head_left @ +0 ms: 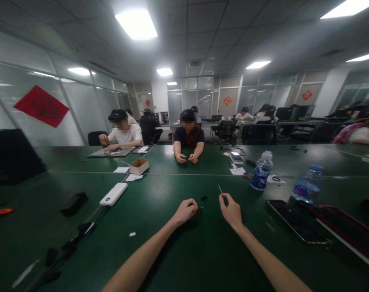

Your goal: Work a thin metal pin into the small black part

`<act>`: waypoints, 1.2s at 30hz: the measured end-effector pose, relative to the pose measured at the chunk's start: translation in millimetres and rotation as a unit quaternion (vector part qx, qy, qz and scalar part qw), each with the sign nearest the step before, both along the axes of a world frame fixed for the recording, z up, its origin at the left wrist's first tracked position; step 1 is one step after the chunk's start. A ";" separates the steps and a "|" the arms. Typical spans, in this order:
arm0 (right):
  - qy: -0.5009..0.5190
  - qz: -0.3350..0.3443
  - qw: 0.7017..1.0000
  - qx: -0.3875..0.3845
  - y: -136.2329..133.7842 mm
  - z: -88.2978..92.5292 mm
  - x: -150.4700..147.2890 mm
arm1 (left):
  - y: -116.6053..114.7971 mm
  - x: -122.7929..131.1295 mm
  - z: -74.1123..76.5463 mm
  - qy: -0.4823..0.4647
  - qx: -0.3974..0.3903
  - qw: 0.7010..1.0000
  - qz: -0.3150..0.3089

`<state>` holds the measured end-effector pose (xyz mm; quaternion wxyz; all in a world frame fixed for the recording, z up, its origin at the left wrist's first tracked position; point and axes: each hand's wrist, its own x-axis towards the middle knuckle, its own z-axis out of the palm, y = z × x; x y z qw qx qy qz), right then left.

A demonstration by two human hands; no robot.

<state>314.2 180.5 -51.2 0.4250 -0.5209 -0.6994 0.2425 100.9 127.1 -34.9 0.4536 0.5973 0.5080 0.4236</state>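
Two bottles [260, 175] beyond right hand [231, 210]

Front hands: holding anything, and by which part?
The right hand grips a thin tool by its near end; can't tell if the left hand holds anything.

So there's a small piece [204, 198] on the surface [208, 259], right between the person's left grip [185, 212] and right grip [231, 209]. A power bank [114, 194] lies off to the left, with an open box [139, 166] behind it. Over on the right, one bottle [261, 172] stands left of another bottle [307, 184], and a phone [296, 221] lies in front of both. A co-worker [188, 136] sits straight across, behind the far edge.
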 end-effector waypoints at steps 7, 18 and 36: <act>-0.030 0.032 0.999 -0.016 0.3 -1.2 -0.5 | 17.7 15.9 -5.0 0.111 0.060 0.987 0.104; -0.011 0.108 0.993 -0.040 0.3 -3.9 -0.3 | 45.2 41.7 1.7 0.420 0.030 0.906 0.048; -0.048 0.106 0.989 -0.096 10.2 -0.1 9.0 | 5.2 -0.8 17.3 0.507 -0.014 0.860 0.059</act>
